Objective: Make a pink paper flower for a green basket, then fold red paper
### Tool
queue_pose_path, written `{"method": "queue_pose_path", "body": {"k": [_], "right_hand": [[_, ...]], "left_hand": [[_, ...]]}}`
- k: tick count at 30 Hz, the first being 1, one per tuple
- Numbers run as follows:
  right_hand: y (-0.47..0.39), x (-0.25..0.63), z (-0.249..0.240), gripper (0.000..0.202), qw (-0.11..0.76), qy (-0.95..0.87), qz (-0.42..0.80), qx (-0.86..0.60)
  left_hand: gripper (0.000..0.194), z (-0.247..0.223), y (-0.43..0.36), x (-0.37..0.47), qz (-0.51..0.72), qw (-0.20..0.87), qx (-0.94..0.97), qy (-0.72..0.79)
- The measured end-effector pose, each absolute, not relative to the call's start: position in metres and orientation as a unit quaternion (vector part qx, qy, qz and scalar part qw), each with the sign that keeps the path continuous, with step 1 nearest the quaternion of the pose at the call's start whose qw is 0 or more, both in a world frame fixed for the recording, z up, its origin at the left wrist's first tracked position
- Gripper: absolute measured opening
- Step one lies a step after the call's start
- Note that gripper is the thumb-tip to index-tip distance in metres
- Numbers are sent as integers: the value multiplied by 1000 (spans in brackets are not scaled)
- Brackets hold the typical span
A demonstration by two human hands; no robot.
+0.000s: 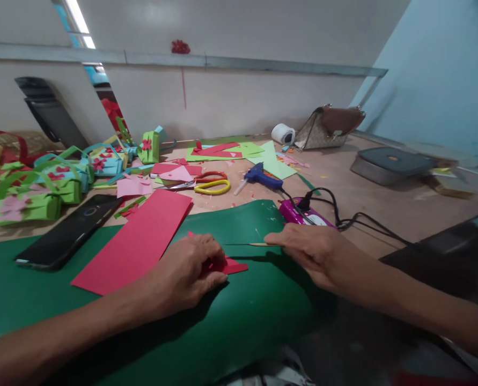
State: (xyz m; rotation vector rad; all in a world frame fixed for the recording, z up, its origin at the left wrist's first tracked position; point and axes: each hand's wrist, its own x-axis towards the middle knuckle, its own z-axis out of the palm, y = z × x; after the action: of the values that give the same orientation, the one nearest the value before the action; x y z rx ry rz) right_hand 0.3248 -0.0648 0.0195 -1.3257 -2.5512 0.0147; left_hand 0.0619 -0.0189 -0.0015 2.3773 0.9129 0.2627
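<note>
My left hand (190,268) is closed on a small folded piece of red paper (235,266) over the green mat (258,305); the fingers cover part of the piece. My right hand (311,252) grips a thin tan-shafted tool (258,245) whose narrow dark end points left toward the red piece, apart from it. Its exact kind is unclear. Beside my left hand, a large red paper sheet (138,241) lies slanted across the mat. A blue glue gun (260,176) and red-and-yellow-handled scissors (210,183) rest beyond the mat.
A black phone (70,230) lies at the left, with several small paper baskets (33,198) behind it. A purple power strip (303,213) with black cables sits at the mat's right edge. Farther back are a handbag (329,128) and a lidded container (391,166).
</note>
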Motion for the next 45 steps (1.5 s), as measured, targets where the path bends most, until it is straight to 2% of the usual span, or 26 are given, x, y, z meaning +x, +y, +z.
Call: {"method": "queue_pose_path", "body": {"k": [3, 7, 19, 33, 45], "right_hand": [[-72, 332, 14, 28, 129, -862, 32, -489], [-78, 331, 11, 27, 115, -844, 10, -524], [-85, 334, 4, 32, 167, -850, 14, -500], [-84, 335, 3, 28, 202, -847, -1, -491], [-86, 334, 3, 30, 170, -863, -25, -475]], "left_hand": [[7, -2, -17, 65, 106, 310, 874, 359], [6, -3, -16, 66, 112, 309, 871, 365], [12, -3, -13, 66, 128, 320, 871, 350], [10, -9, -12, 60, 130, 326, 882, 313], [13, -4, -14, 65, 124, 348, 866, 336]]}}
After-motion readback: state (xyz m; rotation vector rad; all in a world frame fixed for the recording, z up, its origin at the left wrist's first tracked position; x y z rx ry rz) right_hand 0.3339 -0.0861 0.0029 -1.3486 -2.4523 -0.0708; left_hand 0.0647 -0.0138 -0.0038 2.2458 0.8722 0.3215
